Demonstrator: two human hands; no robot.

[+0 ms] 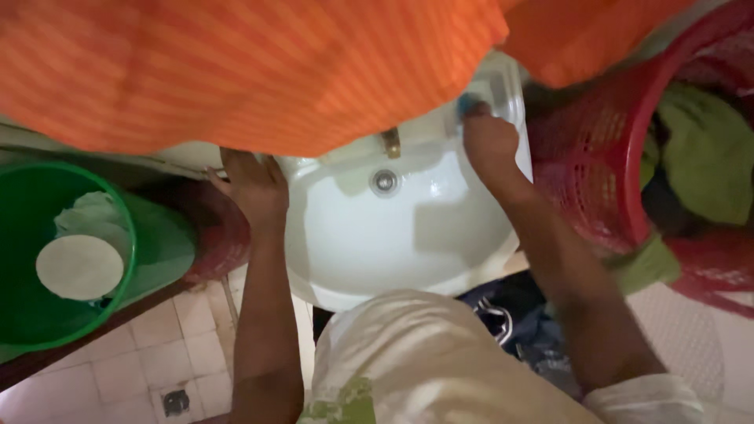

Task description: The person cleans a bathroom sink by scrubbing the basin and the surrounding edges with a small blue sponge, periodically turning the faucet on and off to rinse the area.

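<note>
Head view shows our right hand (pixel 488 140) closed on a small blue thing (pixel 471 102) at the sink's (pixel 408 259) far right corner, likely light and slippery. Our left hand (pixel 253 182) rests spread on the sink's left rim, holding nothing.

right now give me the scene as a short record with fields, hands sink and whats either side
left hand: rests on the left rim of the sink, holding nothing visible
right hand: at the back right corner of the sink, on a small blue thing, too blurred to name
sink: white, basin bare, drain open, brass tap
left side: green bucket on the tiled floor
right side: red basket with green cloth
above: orange cloth hangs over the sink
</note>
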